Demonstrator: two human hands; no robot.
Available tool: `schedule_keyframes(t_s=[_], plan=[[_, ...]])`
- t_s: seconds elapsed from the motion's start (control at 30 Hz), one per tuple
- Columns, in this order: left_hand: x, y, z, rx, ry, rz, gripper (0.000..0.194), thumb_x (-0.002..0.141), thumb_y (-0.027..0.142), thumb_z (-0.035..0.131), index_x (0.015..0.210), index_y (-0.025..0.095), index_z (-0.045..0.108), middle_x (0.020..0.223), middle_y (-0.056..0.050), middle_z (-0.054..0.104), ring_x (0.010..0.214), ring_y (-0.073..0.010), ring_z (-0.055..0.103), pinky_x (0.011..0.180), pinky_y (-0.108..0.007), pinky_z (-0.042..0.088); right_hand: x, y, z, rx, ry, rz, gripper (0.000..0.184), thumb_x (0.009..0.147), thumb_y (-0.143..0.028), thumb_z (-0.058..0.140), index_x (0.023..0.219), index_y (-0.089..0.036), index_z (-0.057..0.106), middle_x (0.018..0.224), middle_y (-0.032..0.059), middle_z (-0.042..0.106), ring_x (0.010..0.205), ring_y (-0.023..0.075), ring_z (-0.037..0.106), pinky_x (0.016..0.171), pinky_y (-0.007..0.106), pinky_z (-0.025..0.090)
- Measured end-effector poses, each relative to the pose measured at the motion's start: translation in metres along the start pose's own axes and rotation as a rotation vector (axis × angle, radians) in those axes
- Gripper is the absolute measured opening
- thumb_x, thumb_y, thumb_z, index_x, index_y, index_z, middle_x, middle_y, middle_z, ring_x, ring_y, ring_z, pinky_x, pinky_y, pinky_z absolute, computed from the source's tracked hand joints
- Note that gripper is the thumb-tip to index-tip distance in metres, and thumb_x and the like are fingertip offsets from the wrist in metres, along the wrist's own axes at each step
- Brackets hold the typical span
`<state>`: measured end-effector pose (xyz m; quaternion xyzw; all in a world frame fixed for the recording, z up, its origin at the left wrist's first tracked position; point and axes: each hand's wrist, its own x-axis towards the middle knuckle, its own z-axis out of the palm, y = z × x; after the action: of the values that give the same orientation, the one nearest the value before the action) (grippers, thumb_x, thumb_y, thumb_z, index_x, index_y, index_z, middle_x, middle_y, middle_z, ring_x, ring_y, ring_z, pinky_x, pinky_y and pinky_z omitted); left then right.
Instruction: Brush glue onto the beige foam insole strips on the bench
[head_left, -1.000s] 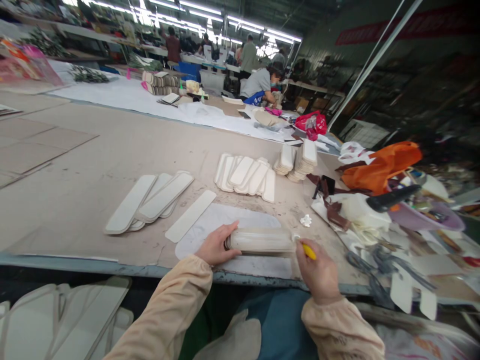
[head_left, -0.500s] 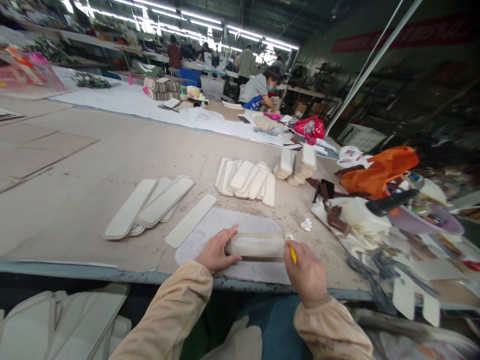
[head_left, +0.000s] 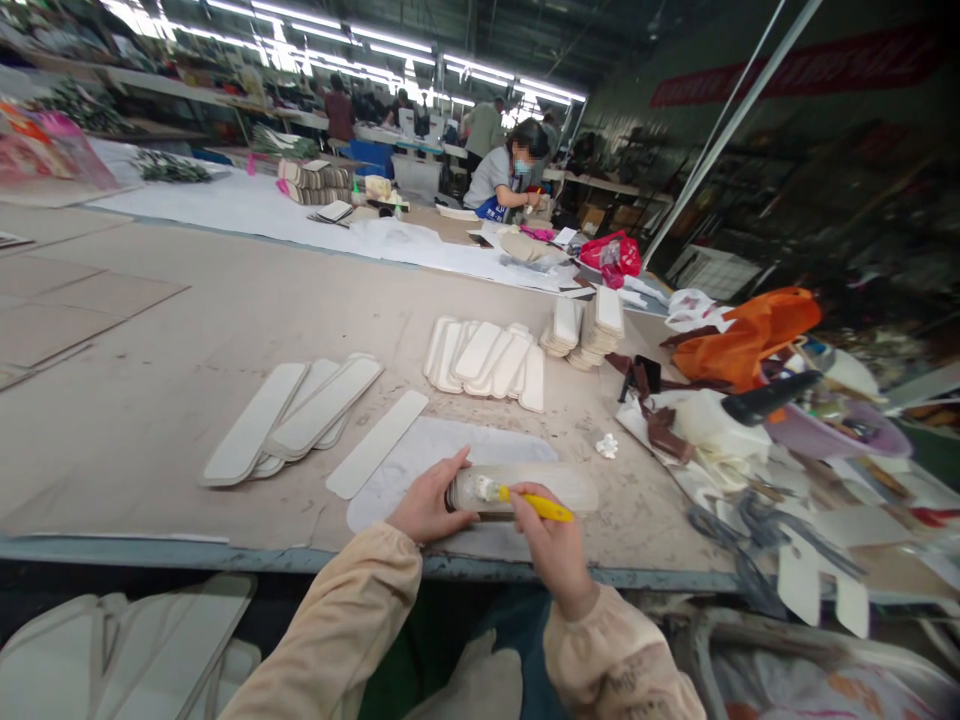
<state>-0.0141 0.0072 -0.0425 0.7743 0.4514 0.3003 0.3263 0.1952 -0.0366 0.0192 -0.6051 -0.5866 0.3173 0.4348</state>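
My left hand (head_left: 433, 498) grips the left end of a stack of long rounded strips (head_left: 540, 485), thumb in front and fingers behind. In my right hand (head_left: 551, 540) is a yellow-handled brush (head_left: 536, 500). Its bristles, with white paste on them, touch the top strip near the left end of the stack. Under the stack lies a white sheet (head_left: 382, 490) with a rounded edge. A single pale strip (head_left: 379, 440) rests partly on that sheet, left of my left hand.
Loose strips (head_left: 289, 420) overlap at the left, with more strips (head_left: 487, 355) behind the stack. Two neat piles (head_left: 596, 325) stand further back. A small white lump (head_left: 607, 445), scissors (head_left: 742, 540) and a purple basin (head_left: 862, 430) are at the right. A co-worker (head_left: 502, 175) works across the table.
My right hand has moved left with the brush, from the stack's right end to near its left end. The left hand keeps its grip. The co-worker has raised their head.
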Motion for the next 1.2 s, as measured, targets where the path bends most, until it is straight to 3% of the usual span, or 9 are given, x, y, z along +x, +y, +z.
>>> schedule_keyframes(t_s=[0.07,0.23,0.33,0.47,0.53,0.77,0.93,1.03,1.2], plan=[[0.0,0.001,-0.001,0.003,0.0,0.003,0.101,0.068,0.037,0.075,0.15,0.023,0.018,0.133,-0.01,0.053,0.122,-0.028,0.05,0.107,-0.044,0.038,0.011,0.016,-0.026,0.001,0.119,0.171,0.036,0.08,-0.051,0.057,0.088,-0.017,0.067,0.065,0.0013,0.064,0.054,0.0173,0.061,0.057,0.03,0.052],[0.0,0.003,-0.002,0.005,0.006,0.014,0.098,0.068,0.035,0.075,0.149,0.022,0.021,0.132,-0.01,0.054,0.121,-0.0272,0.051,0.106,-0.043,0.039,0.029,0.029,-0.08,-0.082,0.331,0.273,0.043,0.073,-0.054,0.062,0.086,-0.014,0.066,0.055,0.0002,0.058,0.049,0.0175,0.058,0.051,0.029,0.049],[0.0,0.003,-0.002,0.009,0.009,0.014,0.101,0.068,0.036,0.075,0.15,0.022,0.019,0.132,-0.011,0.053,0.121,-0.0272,0.05,0.106,-0.043,0.039,0.021,0.016,-0.06,0.045,0.283,0.253,0.043,0.075,-0.055,0.062,0.089,-0.015,0.064,0.059,-0.0006,0.057,0.053,0.016,0.057,0.054,0.028,0.05],[0.0,0.004,-0.003,0.005,-0.005,-0.001,0.104,0.066,0.04,0.077,0.15,0.022,0.018,0.133,-0.011,0.052,0.121,-0.0283,0.051,0.106,-0.044,0.039,0.006,-0.003,-0.003,0.244,0.027,0.211,0.039,0.079,-0.054,0.059,0.09,-0.017,0.062,0.058,-0.0027,0.055,0.052,0.0145,0.055,0.058,0.028,0.049],[0.0,0.004,-0.003,0.001,-0.007,0.001,0.104,0.066,0.042,0.077,0.149,0.022,0.019,0.132,-0.011,0.053,0.121,-0.0281,0.051,0.106,-0.044,0.039,0.003,-0.005,0.01,0.239,-0.049,0.228,0.039,0.079,-0.054,0.059,0.089,-0.017,0.062,0.057,-0.0027,0.055,0.051,0.0145,0.055,0.057,0.027,0.048],[0.002,0.004,-0.002,0.019,-0.003,0.029,0.103,0.066,0.039,0.078,0.149,0.022,0.02,0.131,-0.01,0.053,0.12,-0.0271,0.051,0.105,-0.043,0.039,0.016,0.013,-0.033,0.08,0.102,0.317,0.042,0.073,-0.056,0.065,0.085,-0.015,0.065,0.055,-0.0028,0.054,0.049,0.0151,0.056,0.055,0.027,0.048],[0.001,0.002,-0.001,0.028,0.0,0.029,0.102,0.067,0.04,0.076,0.149,0.022,0.019,0.131,-0.011,0.053,0.12,-0.0274,0.051,0.104,-0.044,0.039,0.008,0.007,-0.013,0.268,-0.043,0.291,0.041,0.076,-0.054,0.064,0.091,-0.017,0.062,0.057,-0.0044,0.054,0.051,0.0129,0.054,0.057,0.026,0.049],[0.001,0.002,-0.002,0.029,0.0,0.028,0.101,0.067,0.041,0.076,0.149,0.023,0.021,0.131,-0.01,0.053,0.119,-0.0277,0.051,0.104,-0.044,0.04,0.007,0.01,-0.007,0.215,-0.078,0.31,0.041,0.075,-0.055,0.064,0.09,-0.017,0.063,0.057,-0.0037,0.056,0.05,0.0133,0.055,0.057,0.027,0.05],[0.001,0.006,-0.005,0.033,-0.011,0.027,0.097,0.069,0.04,0.075,0.149,0.023,0.023,0.129,-0.01,0.054,0.118,-0.0271,0.052,0.104,-0.042,0.04,0.023,0.028,-0.062,-0.101,0.12,0.358,0.039,0.076,-0.053,0.061,0.089,-0.016,0.066,0.056,-0.001,0.06,0.053,0.018,0.062,0.058,0.028,0.05]])
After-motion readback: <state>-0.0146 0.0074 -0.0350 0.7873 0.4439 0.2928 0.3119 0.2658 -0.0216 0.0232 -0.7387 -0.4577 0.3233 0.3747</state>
